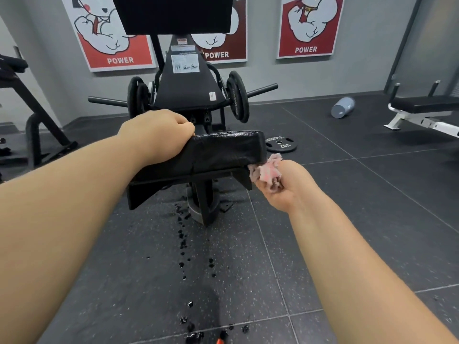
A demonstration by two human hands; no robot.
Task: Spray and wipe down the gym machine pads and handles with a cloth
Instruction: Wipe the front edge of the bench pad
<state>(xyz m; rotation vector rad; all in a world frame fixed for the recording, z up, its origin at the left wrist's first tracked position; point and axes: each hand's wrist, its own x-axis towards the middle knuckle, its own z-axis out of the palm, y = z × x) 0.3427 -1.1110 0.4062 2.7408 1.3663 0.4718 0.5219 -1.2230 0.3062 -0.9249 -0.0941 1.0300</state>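
While the left hand [159, 135] is curling its fingers over the 10 o'clock edge of the seat pad [223, 152] and steadying it, the right hand [280, 187] is clenching a bunched pink-grey cloth [267, 171] and pressing it against the pad's 3 o'clock end.

Progress, as judged: mid-task. The pad top is showing a sheen, and dark wet drops [183, 244] are trailing across the floor from beneath the pad towards 6 o'clock, so spraying appears done here and wiping is under way.

Remaining, as judged: the upper back pad [173, 13] at 12 o'clock and the side bars [263, 89] at 1 o'clock. Whether either is wet cannot be told.

Surroundings:
- Loaded weight plates [237, 95] are hanging on the machine at 1 o'clock.
- A loose plate [280, 145] is lying flat just beyond the pad's right end.
- A grey-blue cylindrical container [342, 111] is lying on its side, well apart, at 2 o'clock.
- A white-framed bench [427, 105] is standing at 3 o'clock.
- An orange object [219, 340] is showing at the 6 o'clock edge, too cropped to identify.

Obstructions: the seat post is crowding the pad's underside, and the wet floor is posing a slip risk.
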